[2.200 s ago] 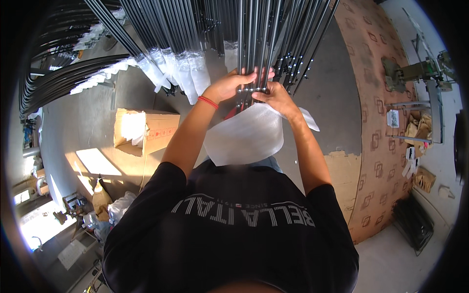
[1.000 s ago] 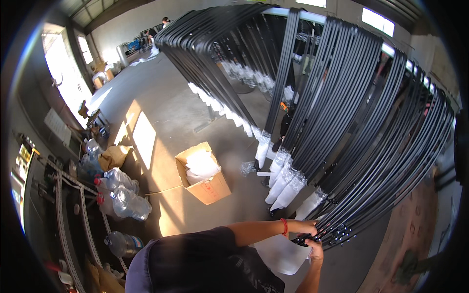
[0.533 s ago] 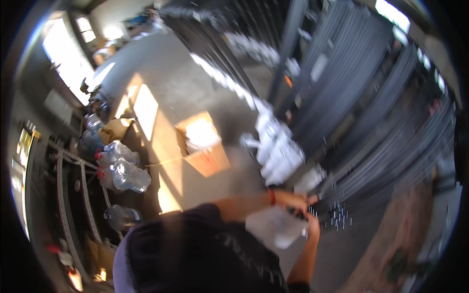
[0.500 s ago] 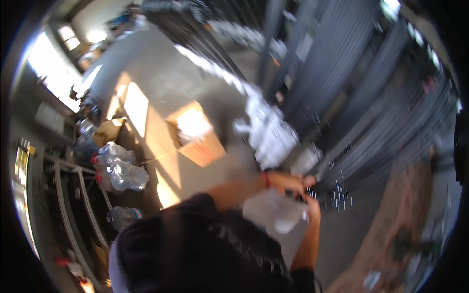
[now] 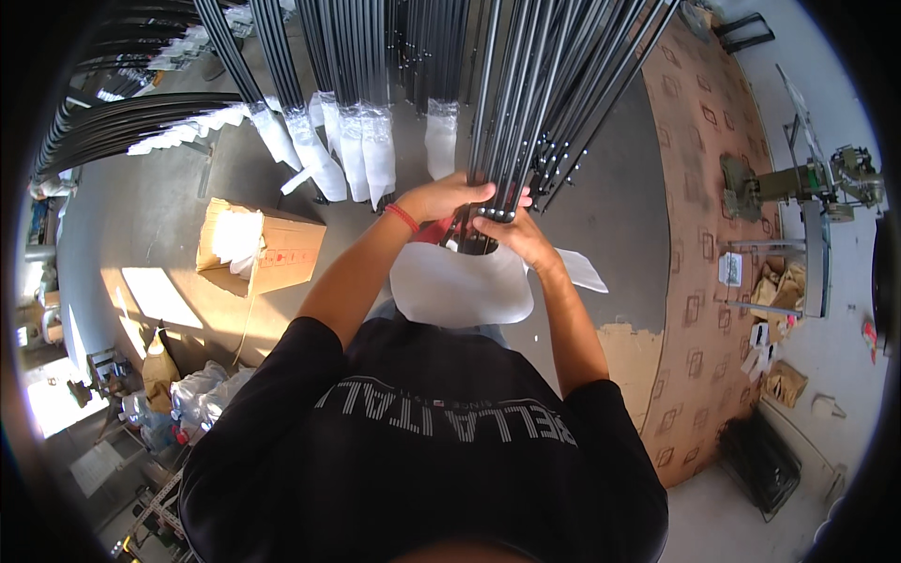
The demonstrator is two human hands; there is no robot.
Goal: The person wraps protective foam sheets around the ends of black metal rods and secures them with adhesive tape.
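Note:
A bundle of thin black metal rods (image 5: 511, 103) rises away from me, its lower ends dotted with bright tips. My left hand (image 5: 443, 197), with a red band at the wrist, is closed round the bundle's left side. My right hand (image 5: 522, 238) grips the same rods from the right, its thumb across their lower ends. Some fingers of both hands are hidden behind the rods. Just under the hands, a white foam sheet (image 5: 460, 286) curves round below the rod ends. A smaller white flap (image 5: 582, 269) sticks out beyond my right wrist.
Other black rods with white-wrapped ends (image 5: 366, 155) stand ahead and to the left. An open cardboard box (image 5: 293, 255) sits on the floor at left, and plastic bottles (image 5: 192, 399) lie nearer. Patterned brown sheeting (image 5: 699, 272) and a green machine (image 5: 788, 183) are at right.
The view has turned and steadied from a blur, so the rods now stand ahead. Both hands now hold the rod bundle, with the white sheet below them; their earlier hold was blurred.

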